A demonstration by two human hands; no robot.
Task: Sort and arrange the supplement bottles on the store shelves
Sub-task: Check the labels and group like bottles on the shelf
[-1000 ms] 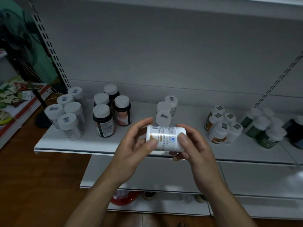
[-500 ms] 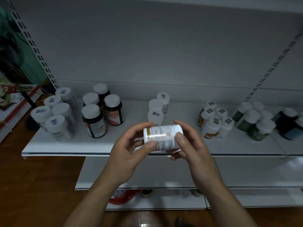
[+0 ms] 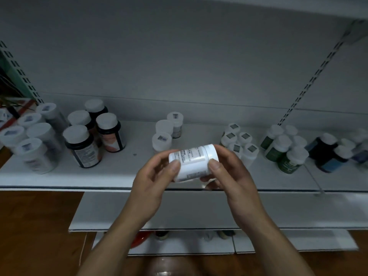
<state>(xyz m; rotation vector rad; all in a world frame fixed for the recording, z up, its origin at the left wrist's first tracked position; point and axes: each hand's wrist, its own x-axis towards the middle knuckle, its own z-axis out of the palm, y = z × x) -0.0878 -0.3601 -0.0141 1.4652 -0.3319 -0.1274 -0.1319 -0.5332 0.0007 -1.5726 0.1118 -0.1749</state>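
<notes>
Just above the front edge of the shelf (image 3: 127, 172), at its middle, a white bottle (image 3: 192, 162) is held on its side between both hands, its cap toward the right and its printed label facing up. The left hand (image 3: 151, 182) grips the base end: its thumb (image 3: 175, 165) presses the near side of the body and the other fingers curl round the far side. The right hand (image 3: 233, 176) grips the cap end, with its thumb (image 3: 214, 166) on the shoulder below the cap and its fingers curled underneath. The bottle touches nothing on the shelf. Three small white bottles (image 3: 161, 139) stand upright at the shelf's middle, just behind it and looking much like it, so that is probably where it belongs. It looks like rigid plastic, likely light, and unlikely to dent under a firm squeeze. The smooth label may be slippery, though. The body is probably the safest place to hold it, since the cap might turn. Dark bottles (image 3: 83, 146) stand toward the shelf's left end and green ones (image 3: 282, 150) toward its right.
</notes>
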